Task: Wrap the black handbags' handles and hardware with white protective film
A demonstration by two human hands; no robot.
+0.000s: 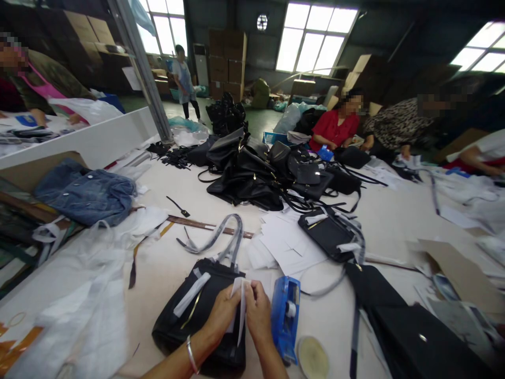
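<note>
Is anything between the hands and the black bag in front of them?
Only the white paper strip, pinched by the left hand and right hand, shows over the black bag; whether it touches is unclear. The blue tape dispenser stands beside the right hand, not between.

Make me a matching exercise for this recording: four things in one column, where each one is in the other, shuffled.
Things:
1. tape dispenser
2. denim bag
3. bracelet
4. white strip

Places:
A. around the person's left wrist
B. held in the fingers of the left hand and right hand
C. beside the right hand, on its outer side
D. far over on the person's left

Pairs: 1-C, 2-D, 3-A, 4-B
</note>
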